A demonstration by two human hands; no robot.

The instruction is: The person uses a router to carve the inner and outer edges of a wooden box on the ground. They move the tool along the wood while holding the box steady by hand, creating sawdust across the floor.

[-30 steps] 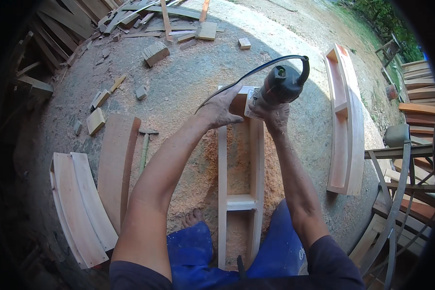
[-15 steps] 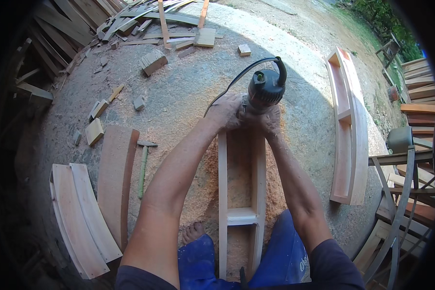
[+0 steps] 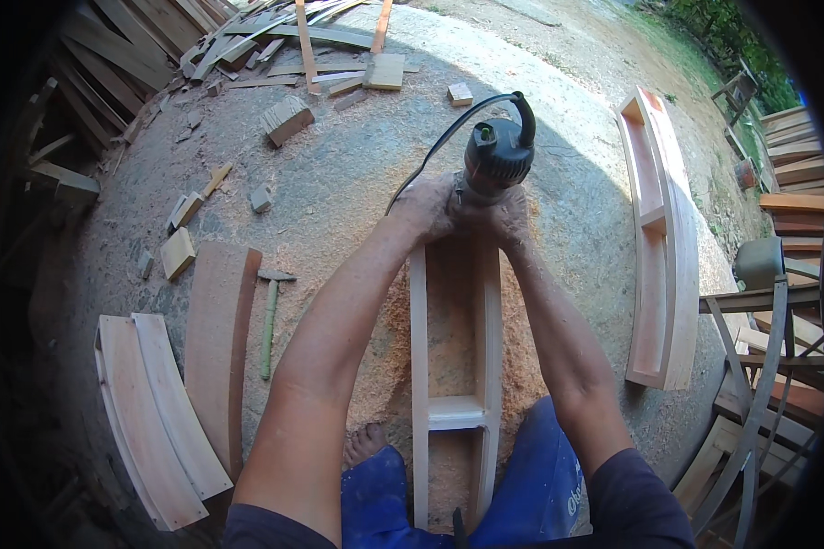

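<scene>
Beneath the left hand (image 3: 424,207) and right hand (image 3: 506,221), both clasping a black cylindrical power tool (image 3: 499,156), the pale wooden ladder-shaped frame (image 3: 456,414) could gouge if the tool tilted.

Grey floor (image 3: 584,197) under sawdust (image 3: 519,352), hammer (image 3: 269,320), wood blocks (image 3: 288,121).

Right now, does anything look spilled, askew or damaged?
Yes: wood shavings lie spilled along both sides of the wooden frame. A bare foot beside it also looks odd, with a power tool held at the frame's far end. I see no damage.
</scene>
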